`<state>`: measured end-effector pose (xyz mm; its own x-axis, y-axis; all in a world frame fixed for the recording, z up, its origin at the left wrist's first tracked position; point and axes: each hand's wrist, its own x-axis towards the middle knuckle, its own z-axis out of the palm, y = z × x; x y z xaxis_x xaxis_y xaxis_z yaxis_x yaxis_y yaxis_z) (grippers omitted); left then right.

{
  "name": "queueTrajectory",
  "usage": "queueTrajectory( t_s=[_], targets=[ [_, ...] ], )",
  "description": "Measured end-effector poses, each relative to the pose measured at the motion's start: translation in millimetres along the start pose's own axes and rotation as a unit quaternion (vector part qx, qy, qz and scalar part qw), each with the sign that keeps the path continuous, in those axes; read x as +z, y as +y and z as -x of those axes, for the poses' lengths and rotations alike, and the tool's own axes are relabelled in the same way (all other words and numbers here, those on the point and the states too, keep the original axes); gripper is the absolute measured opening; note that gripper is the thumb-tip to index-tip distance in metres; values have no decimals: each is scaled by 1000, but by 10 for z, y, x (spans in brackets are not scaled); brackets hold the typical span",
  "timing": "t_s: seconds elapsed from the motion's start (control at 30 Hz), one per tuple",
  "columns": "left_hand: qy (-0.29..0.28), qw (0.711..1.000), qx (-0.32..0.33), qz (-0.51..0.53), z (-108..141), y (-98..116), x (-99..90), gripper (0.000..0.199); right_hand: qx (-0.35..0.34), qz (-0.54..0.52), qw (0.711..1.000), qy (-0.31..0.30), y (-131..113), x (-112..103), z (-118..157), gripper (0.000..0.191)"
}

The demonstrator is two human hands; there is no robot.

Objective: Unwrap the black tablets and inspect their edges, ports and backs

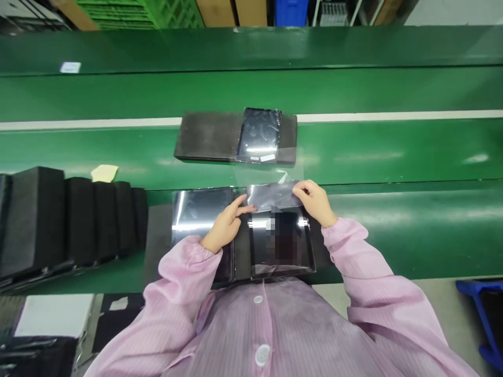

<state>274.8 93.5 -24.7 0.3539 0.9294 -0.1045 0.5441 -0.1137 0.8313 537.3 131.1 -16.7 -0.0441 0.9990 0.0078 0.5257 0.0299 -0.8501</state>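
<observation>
A: Which step is this?
B: Film handling, I judge: a clear film (271, 196) spans the far edge of a dark-screened tablet (282, 243), lying on the near side of the table (393, 220).
A: The grip?
B: Right hand (316, 201), pinching the film's corner; left hand (227, 225), at its opposite edge, closure uncertain.
A: Next move?
B: Probably calls for even tension.

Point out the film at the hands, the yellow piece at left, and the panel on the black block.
Film (272, 196), head view: middle of its sheet.
Yellow piece (104, 173), head view: its upper face.
Panel (259, 133), head view: its glossy face.
</observation>
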Motion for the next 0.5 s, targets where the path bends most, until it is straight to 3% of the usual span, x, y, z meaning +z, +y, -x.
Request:
queueTrajectory(
  t_s=[0.07, 0.17, 0.23, 0.33, 0.4, 0.5],
  targets=[
    [-3, 1000, 5, 14, 8, -18, -1, 69, 68, -32, 997, 11, -26, -65, 14, 27],
    [-49, 994, 75, -57, 174, -15, 46, 55, 185, 0, 983, -3, -54, -197, 185, 45],
    [-95, 980, 118, -131, 366, 2, 129, 46, 246, 47, 968, -8, -72, -219, 327, 41],
    [-113, 968, 144, -169, 609, 11, 281, 47, 267, 101, 958, 23, -138, -113, 476, 35],
    [-95, 979, 138, -117, 669, 3, 336, 50, 268, 109, 956, 40, -229, -16, 533, 38],
    [-64, 990, 128, -6, 655, -24, 268, 48, 244, -14, 970, 10, -427, 41, 615, 40]
  ],
)
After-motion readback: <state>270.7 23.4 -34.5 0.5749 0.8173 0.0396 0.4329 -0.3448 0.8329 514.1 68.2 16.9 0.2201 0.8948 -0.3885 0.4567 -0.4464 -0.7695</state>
